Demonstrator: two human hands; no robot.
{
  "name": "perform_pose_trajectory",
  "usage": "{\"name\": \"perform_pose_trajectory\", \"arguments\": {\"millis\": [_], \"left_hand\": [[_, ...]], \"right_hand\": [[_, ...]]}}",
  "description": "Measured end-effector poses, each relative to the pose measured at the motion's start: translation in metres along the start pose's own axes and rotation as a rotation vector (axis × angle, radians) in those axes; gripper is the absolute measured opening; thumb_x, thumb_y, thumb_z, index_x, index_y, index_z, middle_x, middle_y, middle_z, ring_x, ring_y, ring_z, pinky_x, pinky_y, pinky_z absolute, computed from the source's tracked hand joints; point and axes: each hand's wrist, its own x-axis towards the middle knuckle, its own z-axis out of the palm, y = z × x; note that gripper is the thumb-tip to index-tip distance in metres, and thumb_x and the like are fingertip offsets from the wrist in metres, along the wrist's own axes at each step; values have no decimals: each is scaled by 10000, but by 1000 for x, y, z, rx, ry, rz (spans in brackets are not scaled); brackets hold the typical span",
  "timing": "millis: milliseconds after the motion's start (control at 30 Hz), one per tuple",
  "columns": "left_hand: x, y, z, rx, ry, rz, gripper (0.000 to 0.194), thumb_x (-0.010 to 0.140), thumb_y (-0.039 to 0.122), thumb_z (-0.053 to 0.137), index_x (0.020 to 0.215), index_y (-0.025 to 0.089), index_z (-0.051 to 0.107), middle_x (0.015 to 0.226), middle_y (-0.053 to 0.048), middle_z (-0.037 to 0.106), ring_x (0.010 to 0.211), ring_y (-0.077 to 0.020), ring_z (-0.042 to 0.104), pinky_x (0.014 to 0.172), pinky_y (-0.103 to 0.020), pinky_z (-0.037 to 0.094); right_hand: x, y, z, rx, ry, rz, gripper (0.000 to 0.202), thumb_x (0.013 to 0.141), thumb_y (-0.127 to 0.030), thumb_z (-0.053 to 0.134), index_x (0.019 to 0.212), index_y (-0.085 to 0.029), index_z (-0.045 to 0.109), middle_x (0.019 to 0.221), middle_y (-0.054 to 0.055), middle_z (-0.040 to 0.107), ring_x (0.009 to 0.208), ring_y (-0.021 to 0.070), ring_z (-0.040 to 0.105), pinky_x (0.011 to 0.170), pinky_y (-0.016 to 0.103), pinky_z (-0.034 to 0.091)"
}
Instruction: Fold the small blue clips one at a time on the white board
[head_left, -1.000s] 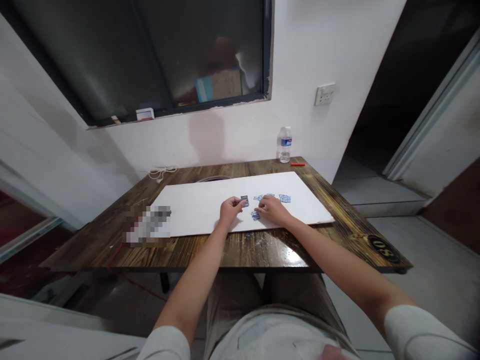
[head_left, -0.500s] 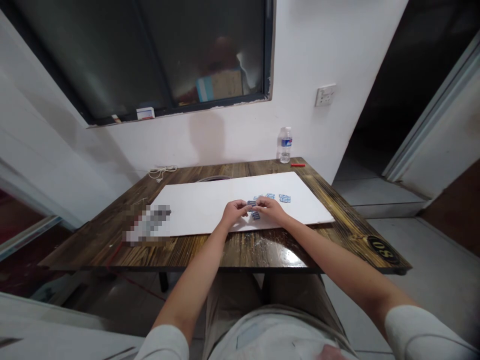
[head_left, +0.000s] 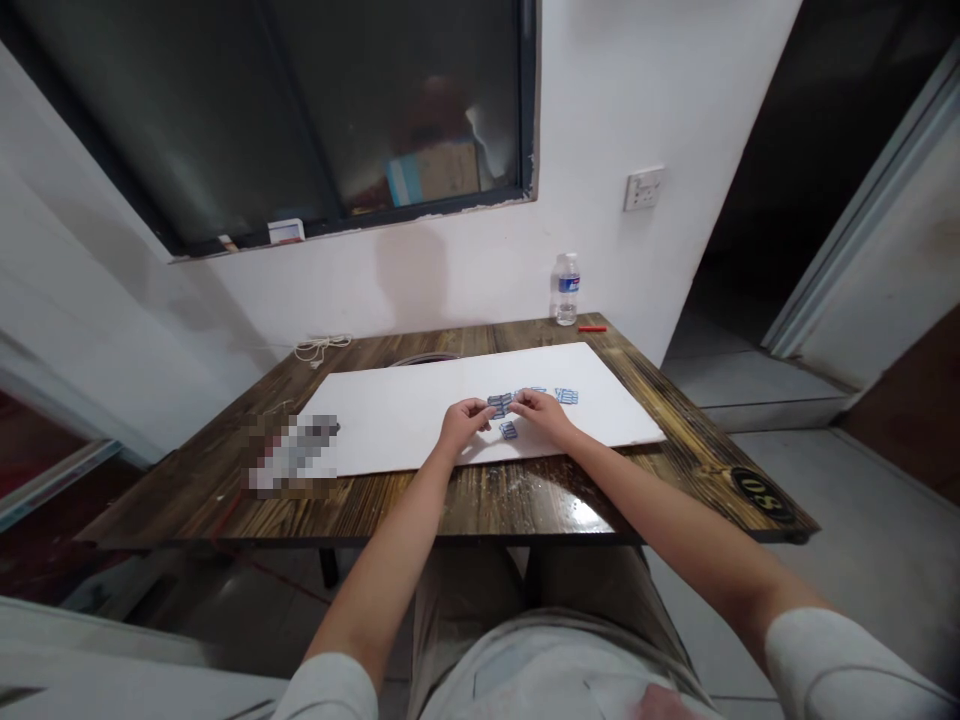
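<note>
My left hand [head_left: 466, 422] and my right hand [head_left: 541, 412] are close together over a white board [head_left: 405, 420]. Between their fingertips is a small blue-and-dark slatted piece [head_left: 499, 405], pinched from both sides. Just below it on the board lies a similar small piece [head_left: 509, 430]. More blue pieces [head_left: 566, 396] rest on the board to the right, beyond my right hand. Others [head_left: 531, 390] lie behind my right fingers, partly hidden. Fine details of the pieces are too small to tell.
The board lies on a dark wooden table [head_left: 390, 505]. At the back stand a water bottle [head_left: 568, 290], a red stick-like object [head_left: 592, 329] and a white cable [head_left: 322, 348]. A blurred object [head_left: 300, 450] sits at left.
The piece between my hands now shows more of its slatted face and sits slightly apart from the piece below it. The view has shifted a little.
</note>
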Motion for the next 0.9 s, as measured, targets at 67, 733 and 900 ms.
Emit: {"name": "perform_pose_trajectory", "arguments": {"millis": [67, 733, 900], "left_hand": [[1, 1, -1, -6, 32, -1, 400, 600, 516, 782, 687, 152, 642, 508, 9, 589, 478, -113, 529, 527, -238, 419], [0, -5, 1, 60, -23, -26, 395, 591, 504, 788, 648, 166, 592, 555, 17, 593, 498, -121, 561, 516, -228, 405], [-2, -3, 1, 45, -112, -39, 417, 586, 517, 792, 648, 155, 595, 549, 11, 593, 489, -112, 556, 510, -219, 399]], "right_hand": [[0, 0, -3, -58, 4, -17, 277, 806, -440, 582, 672, -200, 549, 645, -11, 545, 654, 158, 493, 620, 273, 352], [-4, -5, -4, -289, -110, -243, 303, 796, -465, 691, 702, -195, 593, 766, 27, 598, 756, 174, 512, 701, 291, 369], [-2, -3, 1, -124, -94, -186, 345, 752, -514, 695, 684, -199, 572, 725, 2, 557, 695, 153, 493, 657, 276, 375]]}}
